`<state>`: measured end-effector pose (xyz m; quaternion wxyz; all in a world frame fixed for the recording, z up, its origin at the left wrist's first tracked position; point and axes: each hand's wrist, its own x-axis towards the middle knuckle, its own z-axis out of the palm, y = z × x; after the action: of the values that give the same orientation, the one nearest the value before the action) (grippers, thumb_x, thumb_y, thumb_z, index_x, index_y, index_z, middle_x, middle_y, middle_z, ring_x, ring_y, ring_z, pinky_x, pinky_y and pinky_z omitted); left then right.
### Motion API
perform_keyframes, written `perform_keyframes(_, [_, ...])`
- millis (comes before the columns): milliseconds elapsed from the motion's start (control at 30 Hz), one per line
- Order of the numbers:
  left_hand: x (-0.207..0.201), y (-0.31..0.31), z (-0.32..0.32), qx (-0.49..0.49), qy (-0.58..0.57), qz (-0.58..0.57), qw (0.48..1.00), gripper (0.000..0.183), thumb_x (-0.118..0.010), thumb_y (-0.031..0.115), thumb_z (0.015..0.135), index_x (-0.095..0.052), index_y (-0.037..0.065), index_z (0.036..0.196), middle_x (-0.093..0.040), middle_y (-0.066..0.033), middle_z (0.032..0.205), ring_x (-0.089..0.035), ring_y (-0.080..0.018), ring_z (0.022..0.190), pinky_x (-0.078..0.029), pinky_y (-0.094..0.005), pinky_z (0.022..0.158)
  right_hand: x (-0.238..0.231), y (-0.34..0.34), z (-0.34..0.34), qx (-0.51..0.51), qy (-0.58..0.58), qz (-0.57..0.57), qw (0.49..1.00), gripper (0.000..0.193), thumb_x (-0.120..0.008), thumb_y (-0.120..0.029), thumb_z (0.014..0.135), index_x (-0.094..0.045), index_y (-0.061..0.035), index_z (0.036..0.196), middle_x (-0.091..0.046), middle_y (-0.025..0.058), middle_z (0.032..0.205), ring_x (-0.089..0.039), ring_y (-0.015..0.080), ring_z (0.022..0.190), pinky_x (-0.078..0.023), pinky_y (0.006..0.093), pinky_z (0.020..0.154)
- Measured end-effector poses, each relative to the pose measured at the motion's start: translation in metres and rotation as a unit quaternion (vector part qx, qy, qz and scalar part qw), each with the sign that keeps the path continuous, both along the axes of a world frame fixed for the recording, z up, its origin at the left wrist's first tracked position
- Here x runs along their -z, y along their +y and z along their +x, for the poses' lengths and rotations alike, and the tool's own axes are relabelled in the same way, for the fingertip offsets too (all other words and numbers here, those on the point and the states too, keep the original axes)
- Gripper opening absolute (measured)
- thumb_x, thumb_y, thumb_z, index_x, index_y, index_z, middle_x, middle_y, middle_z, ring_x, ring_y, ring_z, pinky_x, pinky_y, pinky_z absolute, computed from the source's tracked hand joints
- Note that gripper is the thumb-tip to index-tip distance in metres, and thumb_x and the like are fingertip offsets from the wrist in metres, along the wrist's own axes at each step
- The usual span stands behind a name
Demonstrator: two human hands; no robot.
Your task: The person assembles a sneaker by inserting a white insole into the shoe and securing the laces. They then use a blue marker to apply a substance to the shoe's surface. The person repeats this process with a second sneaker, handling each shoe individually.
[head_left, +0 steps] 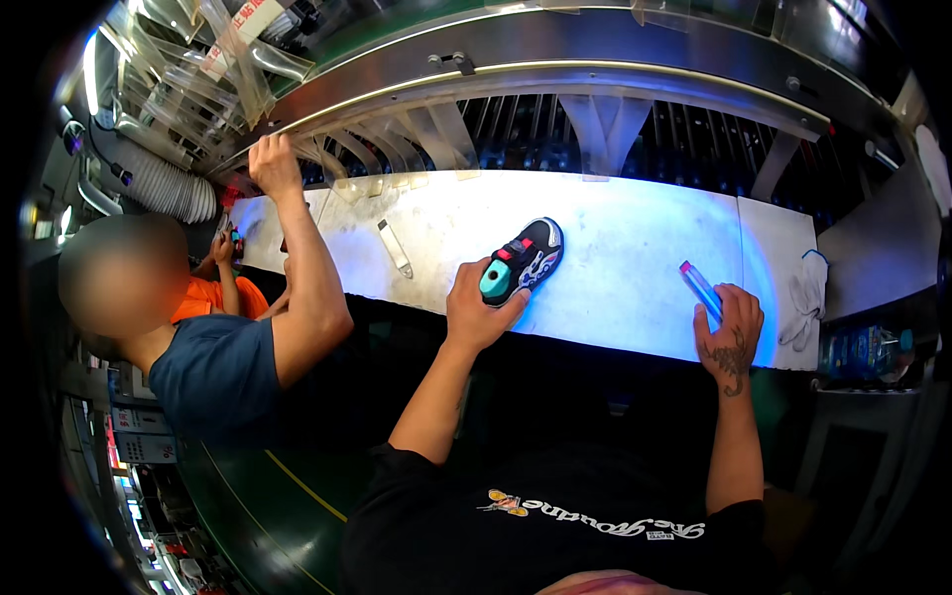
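Note:
My left hand (pixel 478 309) is wrapped round the heel end of a small black sports shoe (pixel 536 250) with red and white details. A teal piece (pixel 494 281) with a hole sits in its opening. The shoe's toe points away and to the right on the bright work surface (pixel 635 233). Over at the right, my right hand (pixel 731 332) has its thumb and fingers round the near end of a slim blue stick with a red tip (pixel 701 288). Its exact kind is unclear. A pale slim tool, like a snap-off knife (pixel 395 248), lies left of the shoe.
White gloves (pixel 804 302) lie at the surface's right end, near a blue-labelled bottle (pixel 865 354). Behind the surface runs a roller conveyor (pixel 684 139) under clear hanging strips (pixel 607 129). A co-worker in a dark blue shirt (pixel 218 362) stands close on the left, one arm raised.

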<state>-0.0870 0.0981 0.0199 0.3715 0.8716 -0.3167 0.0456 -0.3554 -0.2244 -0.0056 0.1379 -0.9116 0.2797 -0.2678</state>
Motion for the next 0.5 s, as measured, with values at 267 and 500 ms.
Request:
perform_keyframes(267, [0.013,-0.002,0.000,0.013,-0.051,-0.070,0.996,0.067,-0.095,0.035,0.082,-0.068,0.002,0.133,-0.069,-0.0154,0.115,-0.071,-0.0346,0.103,-0.059,-0.0446,0.090,-0.001,-0.002,-0.001,0.003,0.008,0.002,1.000,0.040,-0.078,-0.024,0.092,-0.071,-0.0023,0.125,-0.070,0.0159,0.129,-0.062,0.0357,0.124,-0.045,0.0502,0.111])
perform_keyframes(500, [0.003,-0.011,0.017,0.022,-0.011,-0.040,0.999,0.064,-0.093,0.033,0.086,-0.068,0.002,0.137,-0.068,-0.0158,0.116,-0.071,-0.0348,0.103,-0.058,-0.0448,0.091,-0.001,-0.002,-0.002,-0.001,0.006,0.007,1.000,0.039,-0.078,-0.024,0.092,-0.071,-0.0026,0.124,-0.070,0.0158,0.129,-0.062,0.0355,0.123,-0.045,0.0499,0.111])
